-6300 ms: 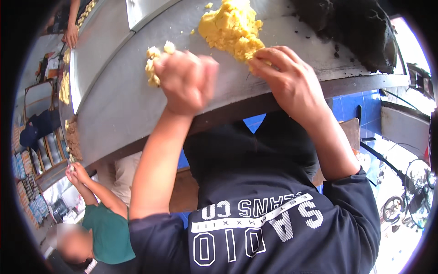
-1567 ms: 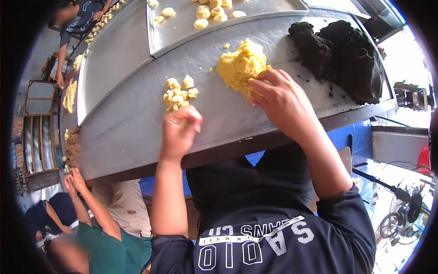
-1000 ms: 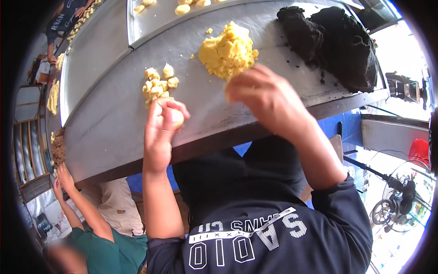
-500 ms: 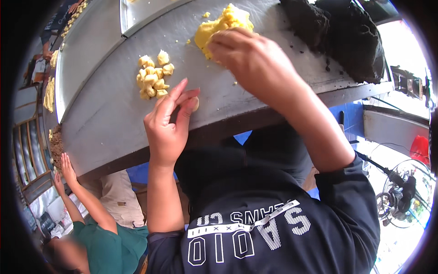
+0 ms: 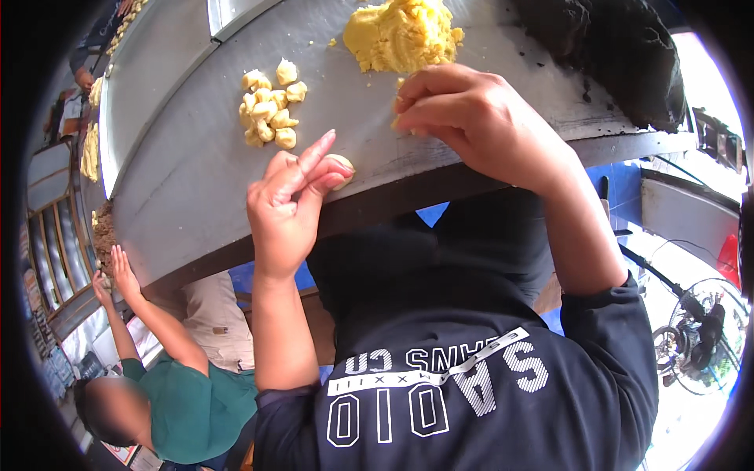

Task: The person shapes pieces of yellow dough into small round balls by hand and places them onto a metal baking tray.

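My left hand (image 5: 281,206) is over the near edge of the metal table, its fingers closed on a small pale dough piece (image 5: 344,171). Between the fingertips of my right hand (image 5: 491,118) is a pinch of yellow dough (image 5: 398,104), partly hidden by the fingers. Just beyond that hand sits a large, crumbly mound of yellow dough (image 5: 404,38), apart from it. A cluster of small dough lumps (image 5: 267,114) lies on the tabletop, farther off than my left hand.
A bulky black mass (image 5: 613,67) covers the table's far right, with dark crumbs beside it. Metal trays (image 5: 149,94) stand at the left. A co-worker in a green shirt (image 5: 200,400) has both hands at the table's left end. A fan (image 5: 703,334) stands at right.
My right hand has come away from the yellow mound toward me, with a bit of dough in its fingertips. My left hand stays near the table edge with its dough piece.
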`<state>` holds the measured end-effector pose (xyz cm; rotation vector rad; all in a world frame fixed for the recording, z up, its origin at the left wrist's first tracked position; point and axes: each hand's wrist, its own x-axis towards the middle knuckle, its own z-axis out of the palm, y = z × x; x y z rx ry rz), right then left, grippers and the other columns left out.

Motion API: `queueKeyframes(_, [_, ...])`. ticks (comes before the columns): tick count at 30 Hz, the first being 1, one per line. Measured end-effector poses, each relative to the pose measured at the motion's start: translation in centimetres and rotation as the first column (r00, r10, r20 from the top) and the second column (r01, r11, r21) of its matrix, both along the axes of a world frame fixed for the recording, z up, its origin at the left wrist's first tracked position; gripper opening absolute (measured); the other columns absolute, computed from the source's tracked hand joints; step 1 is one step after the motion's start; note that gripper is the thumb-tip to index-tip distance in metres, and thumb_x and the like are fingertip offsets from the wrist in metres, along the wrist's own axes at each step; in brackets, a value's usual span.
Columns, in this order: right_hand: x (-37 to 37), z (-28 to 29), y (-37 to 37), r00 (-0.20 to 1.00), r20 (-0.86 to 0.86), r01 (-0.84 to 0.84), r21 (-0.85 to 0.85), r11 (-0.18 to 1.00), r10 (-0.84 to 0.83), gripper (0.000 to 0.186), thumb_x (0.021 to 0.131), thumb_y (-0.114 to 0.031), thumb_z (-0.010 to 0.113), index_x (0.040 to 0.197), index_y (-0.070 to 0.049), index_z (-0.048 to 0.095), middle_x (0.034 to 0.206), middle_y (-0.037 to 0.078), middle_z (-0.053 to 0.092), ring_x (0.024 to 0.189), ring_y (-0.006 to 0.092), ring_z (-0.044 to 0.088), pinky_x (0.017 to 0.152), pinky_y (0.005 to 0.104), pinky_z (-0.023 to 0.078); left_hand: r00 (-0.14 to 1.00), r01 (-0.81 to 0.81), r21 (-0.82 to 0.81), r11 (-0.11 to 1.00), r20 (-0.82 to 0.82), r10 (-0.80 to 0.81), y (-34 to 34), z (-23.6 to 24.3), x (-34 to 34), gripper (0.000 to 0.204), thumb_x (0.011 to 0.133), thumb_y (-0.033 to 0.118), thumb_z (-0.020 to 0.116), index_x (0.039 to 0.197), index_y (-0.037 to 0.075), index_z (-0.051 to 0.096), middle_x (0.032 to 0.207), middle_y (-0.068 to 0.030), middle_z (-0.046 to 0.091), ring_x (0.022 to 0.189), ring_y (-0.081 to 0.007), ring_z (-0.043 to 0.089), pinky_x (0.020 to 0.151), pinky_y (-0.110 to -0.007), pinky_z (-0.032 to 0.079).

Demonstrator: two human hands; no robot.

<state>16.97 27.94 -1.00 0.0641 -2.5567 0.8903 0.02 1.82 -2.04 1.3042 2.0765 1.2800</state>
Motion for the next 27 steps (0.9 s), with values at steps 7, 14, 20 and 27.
queueKeyframes(7, [0.7, -0.2, -2.2, 0.971, -0.007, 0.237, 0.189, 0.953, -0.239, 0.025, 0.090, -0.011, 0.085, 0.115, -0.008, 0.083, 0.120, 0.006, 0.077, 0.111, 0.0298, 0.073, 0.098, 0.0431, 0.062, 0.873, -0.065, -0.017, 0.998, -0.486, 0.048, 1.6, -0.8, 2.3, 0.053, 0.105, 0.006, 0.081, 0.154, -0.006, 0.066, 0.142, -0.0175, 0.080, 0.136, -0.0355, 0.074, 0.121, -0.051, 0.054])
queueKeyframes(14, [2.9, -0.7, -0.7, 0.966, -0.092, 0.257, 0.320, 0.912, -0.240, 0.017, 0.087, -0.016, 0.078, 0.103, -0.011, 0.081, 0.124, 0.004, 0.077, 0.121, 0.0272, 0.071, 0.100, 0.0410, 0.062, 0.986, 0.044, 0.047, 0.998, -0.163, -0.035, -1.2, -0.6, 0.3, 0.023, 0.105, 0.009, 0.082, 0.126, 0.000, 0.078, 0.158, -0.0237, 0.066, 0.148, -0.0404, 0.066, 0.126, -0.054, 0.052])
queueKeyframes(20, [1.7, -0.5, 0.4, 0.949, -0.186, 0.305, 0.361, 0.881, -0.253, 0.011, 0.088, -0.013, 0.073, 0.098, -0.011, 0.078, 0.113, 0.003, 0.074, 0.117, 0.0273, 0.073, 0.092, 0.0403, 0.065, 0.962, 0.046, -0.220, 0.974, -0.254, -0.103, 1.6, 2.7, -1.6, 0.015, 0.104, 0.011, 0.083, 0.105, 0.002, 0.071, 0.125, -0.0120, 0.071, 0.111, -0.0222, 0.070, 0.100, -0.038, 0.058])
queueKeyframes(27, [0.6, 0.5, -1.8, 0.961, 0.087, 0.214, 0.376, 0.901, -0.264, 0.011, 0.090, -0.008, 0.073, 0.100, -0.006, 0.078, 0.107, 0.007, 0.073, 0.108, 0.0309, 0.074, 0.092, 0.0415, 0.066, 0.494, -0.175, -0.372, 0.912, -0.834, -0.245, 5.7, 1.8, -0.3, 0.017, 0.109, 0.024, 0.073, 0.104, 0.009, 0.068, 0.090, -0.0096, 0.078, 0.080, -0.0333, 0.078, 0.076, -0.047, 0.062])
